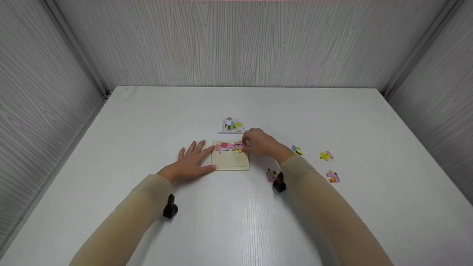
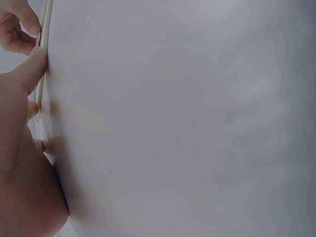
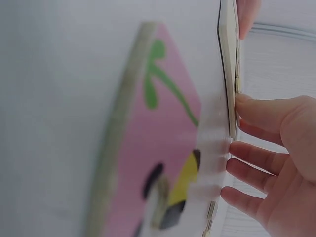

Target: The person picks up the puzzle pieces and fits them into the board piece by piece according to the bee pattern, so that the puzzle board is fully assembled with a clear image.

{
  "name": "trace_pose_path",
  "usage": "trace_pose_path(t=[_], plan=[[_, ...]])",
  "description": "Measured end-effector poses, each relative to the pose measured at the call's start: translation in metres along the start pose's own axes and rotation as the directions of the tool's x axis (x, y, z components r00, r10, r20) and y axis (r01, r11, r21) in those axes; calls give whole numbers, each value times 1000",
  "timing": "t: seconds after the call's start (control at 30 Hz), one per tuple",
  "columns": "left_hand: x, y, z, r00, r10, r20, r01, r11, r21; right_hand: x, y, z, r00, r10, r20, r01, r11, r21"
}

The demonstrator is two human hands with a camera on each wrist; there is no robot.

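A pale wooden puzzle tray [image 1: 230, 161] lies on the white table, with pink puzzle pieces [image 1: 223, 147] along its far side. My left hand [image 1: 190, 164] is flat with spread fingers, its thumb and forefinger touching the tray's left edge. At the tray's far right corner, my right hand [image 1: 260, 143] pinches a pink and yellow puzzle piece [image 1: 238, 145] that lies in the tray, partly covered by the fingertips. In the right wrist view the thumb [image 3: 256, 111] is at the tray's top, while the other fingers reach down beside it toward the table.
Behind the tray lies a square picture [image 1: 232, 125] of a bee. Loose pieces lie to the right: a blue and yellow one [image 1: 296, 149], a yellow one [image 1: 326, 155], a pink one [image 1: 333, 176]. Another pink piece [image 3: 163, 123] sits beneath the right wrist.
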State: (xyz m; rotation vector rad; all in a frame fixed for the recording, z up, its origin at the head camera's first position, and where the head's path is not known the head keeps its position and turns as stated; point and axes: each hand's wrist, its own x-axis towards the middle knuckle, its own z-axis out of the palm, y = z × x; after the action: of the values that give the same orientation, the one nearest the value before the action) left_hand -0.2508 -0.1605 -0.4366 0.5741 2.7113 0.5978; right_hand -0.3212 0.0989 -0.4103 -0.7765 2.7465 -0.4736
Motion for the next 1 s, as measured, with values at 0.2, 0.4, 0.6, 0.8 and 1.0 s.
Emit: trace_pose_path(t=[0.2, 0.4, 0.6, 0.8, 1.0], plan=[[-1, 1, -2, 1000, 2, 2, -2, 1000, 1, 1, -2, -1, 1000, 20, 13, -20, 1000, 3], [-1, 2, -2, 1000, -2, 4, 2, 1000, 17, 2, -3, -1, 999, 48, 20, -49, 999, 14], [0, 2, -2, 1000, -14, 11, 13, 1000, 17, 2, -3, 0, 999, 45, 16, -45, 999, -1], [0, 2, -2, 1000, -11, 13, 11, 1000, 9, 2, -3, 1, 1000, 16, 19, -15, 999, -51], [1, 3, -2, 1000, -20, 10, 20, 1000, 20, 2, -5, 1, 998, -55, 6, 55, 997, -56]])
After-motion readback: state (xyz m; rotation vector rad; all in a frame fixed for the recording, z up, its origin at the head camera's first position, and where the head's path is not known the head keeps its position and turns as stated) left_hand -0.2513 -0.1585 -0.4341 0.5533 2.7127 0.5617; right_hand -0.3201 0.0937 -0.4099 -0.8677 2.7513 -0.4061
